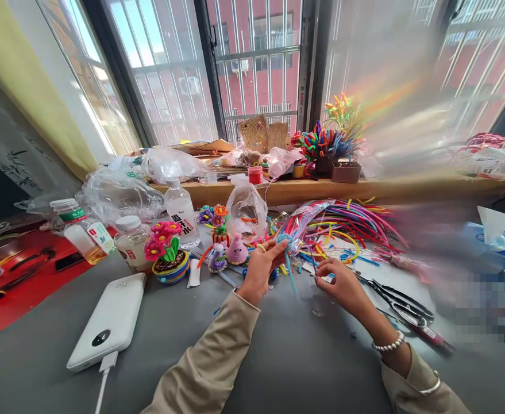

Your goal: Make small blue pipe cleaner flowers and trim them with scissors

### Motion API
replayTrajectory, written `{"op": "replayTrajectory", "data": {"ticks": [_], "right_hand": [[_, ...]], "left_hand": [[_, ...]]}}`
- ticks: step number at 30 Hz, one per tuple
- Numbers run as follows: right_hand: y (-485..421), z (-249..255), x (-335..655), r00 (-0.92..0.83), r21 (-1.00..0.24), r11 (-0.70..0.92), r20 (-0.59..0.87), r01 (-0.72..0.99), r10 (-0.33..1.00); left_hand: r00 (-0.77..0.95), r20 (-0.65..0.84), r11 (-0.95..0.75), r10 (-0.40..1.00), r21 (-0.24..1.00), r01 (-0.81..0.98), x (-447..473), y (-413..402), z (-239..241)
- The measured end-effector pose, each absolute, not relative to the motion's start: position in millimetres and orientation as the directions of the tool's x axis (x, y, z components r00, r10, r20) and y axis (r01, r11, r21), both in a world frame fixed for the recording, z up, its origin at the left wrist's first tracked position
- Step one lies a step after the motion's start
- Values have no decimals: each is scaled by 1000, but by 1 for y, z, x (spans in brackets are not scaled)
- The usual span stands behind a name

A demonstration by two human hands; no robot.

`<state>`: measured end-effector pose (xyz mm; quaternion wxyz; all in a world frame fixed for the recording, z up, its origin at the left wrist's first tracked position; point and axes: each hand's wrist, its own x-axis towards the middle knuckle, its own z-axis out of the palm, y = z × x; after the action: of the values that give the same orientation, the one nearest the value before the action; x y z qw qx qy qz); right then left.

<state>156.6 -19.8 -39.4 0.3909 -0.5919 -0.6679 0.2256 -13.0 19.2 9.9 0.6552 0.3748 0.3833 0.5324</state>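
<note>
My left hand (263, 267) pinches a light blue pipe cleaner (285, 241) near the middle of the desk. Its upper part is bent into a small looped shape at the fingertips, and a straight tail hangs down. A short gap to the right, my right hand (338, 284) has its thumb and fingers closed together. A thin dark line shows by those fingertips, too small to name. Beside the right hand lie black-handled scissors (401, 305). Left of my left hand stands a small pink figure (235, 250) with a pointed top.
Bundled pipe cleaners (355, 221) lie behind my hands. To the left are a potted pink flower (168, 253), bottles including a water bottle (181, 213), and a white power bank (108, 322) with its cable. Tissues (493, 230) sit at right; a cluttered windowsill (209, 195) runs behind.
</note>
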Motion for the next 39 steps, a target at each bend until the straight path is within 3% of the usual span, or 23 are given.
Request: {"op": "replayTrajectory", "data": {"ticks": [6,13,18,27,32,39], "right_hand": [[-20,-43,151,51,-990,45,52,136,997],[-18,-44,146,95,-995,-20,-29,-100,995],[-15,-41,146,46,-999,-5,-7,-53,999],[-16,-46,145,-112,-996,46,38,77,993],[-19,-49,142,-298,-977,146,95,156,950],[-26,-49,142,-375,-921,244,121,302,919]], "left_hand": [[194,-66,131,979,928,-348,6,33,5],[123,42,1,992,944,-331,10,43,-18],[158,100,-45,982,945,-324,8,38,-19],[29,174,-158,984,944,-289,3,34,-15],[16,189,-177,982,943,-280,6,32,-17],[35,205,-190,978,948,-254,6,32,-17]]}}
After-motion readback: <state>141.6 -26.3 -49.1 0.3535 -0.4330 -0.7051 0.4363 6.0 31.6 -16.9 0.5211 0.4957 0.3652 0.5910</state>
